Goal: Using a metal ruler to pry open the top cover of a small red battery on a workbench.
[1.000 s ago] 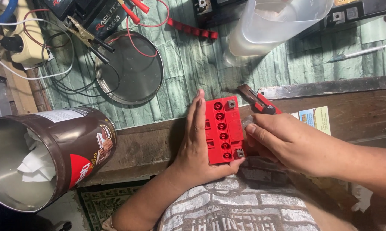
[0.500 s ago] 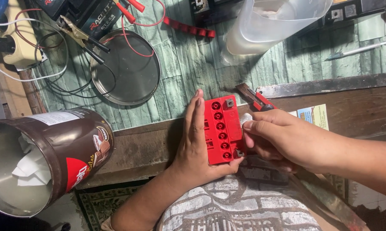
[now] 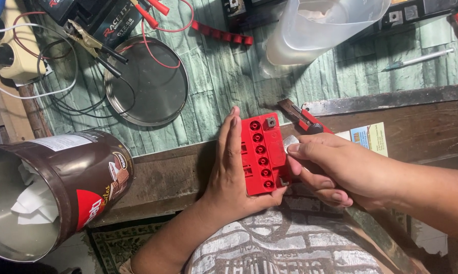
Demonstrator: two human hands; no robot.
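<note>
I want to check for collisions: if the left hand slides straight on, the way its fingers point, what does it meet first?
The left hand points up the picture, away from the person. Past its fingertips lies bare green tabletop, then probably the row of red caps; heights are unclear.

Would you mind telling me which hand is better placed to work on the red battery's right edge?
The right hand: its fingers already touch that edge of the red battery, while the left hand lies flat against the opposite side, bracing it.
</note>
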